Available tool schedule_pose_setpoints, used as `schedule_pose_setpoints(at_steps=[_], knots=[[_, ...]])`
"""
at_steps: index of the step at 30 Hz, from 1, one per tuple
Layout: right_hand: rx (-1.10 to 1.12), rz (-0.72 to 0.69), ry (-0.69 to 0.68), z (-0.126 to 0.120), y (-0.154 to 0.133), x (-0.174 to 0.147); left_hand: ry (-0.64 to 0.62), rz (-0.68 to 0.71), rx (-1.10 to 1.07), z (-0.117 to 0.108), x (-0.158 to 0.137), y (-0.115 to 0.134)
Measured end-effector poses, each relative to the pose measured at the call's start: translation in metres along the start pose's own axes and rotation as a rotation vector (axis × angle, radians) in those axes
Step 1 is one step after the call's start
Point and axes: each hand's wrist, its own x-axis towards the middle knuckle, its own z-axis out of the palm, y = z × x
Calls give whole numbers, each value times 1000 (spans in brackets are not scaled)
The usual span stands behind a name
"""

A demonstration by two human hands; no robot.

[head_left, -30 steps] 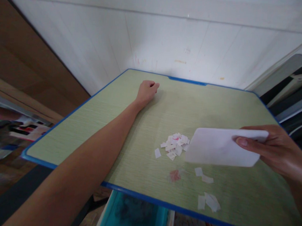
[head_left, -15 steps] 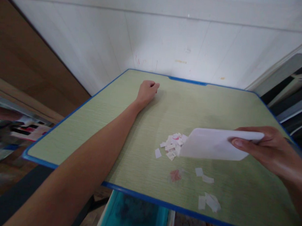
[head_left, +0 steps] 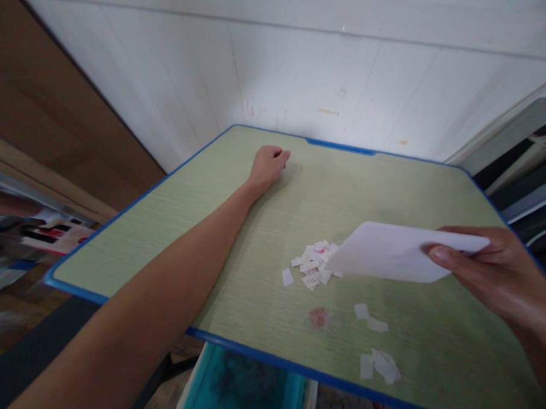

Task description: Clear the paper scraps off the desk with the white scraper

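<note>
My right hand (head_left: 491, 268) pinches a flat white piece with slanted ends (head_left: 397, 252), thumb on the near face and fingers behind. It is held above the tabletop, and its left tip overlaps the heap of small white paper scraps (head_left: 313, 263); whether it touches them I cannot tell. Some scraps carry pink or dark marks. Farther back, my left hand (head_left: 269, 165) rests on the table, closed in a loose fist with nothing visible in it. Nearer me lie a crumpled clear wrapper with a reddish patch (head_left: 318, 318) and several separate paper pieces (head_left: 386, 366).
The pale green folding table (head_left: 232, 299) has a blue rim and stands against a white wall (head_left: 296, 79). Below its front edge is a turquoise bin (head_left: 247, 384). A brown wooden panel (head_left: 69, 99) flanks the left, grey folded frames (head_left: 537, 162) the right.
My right hand and the white piece have moved slightly up and right, tilting a little and uncovering more of the scraps. My left hand stays in place.
</note>
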Motion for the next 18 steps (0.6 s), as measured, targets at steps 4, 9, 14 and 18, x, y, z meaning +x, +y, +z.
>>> schedule_pose_setpoints(at_steps=[4,9,14,18], knots=[[27,34,-55,-2,0,-2,2,-1,-1,0,0,0],[20,-18,28,-5,6,-1,3,10,7,0,-1,0],[-49,-49,-9,1,1,1,3,17,2,0,-1,0],[7,-37,5,0,2,-2,5,13,-9,0,0,-1]])
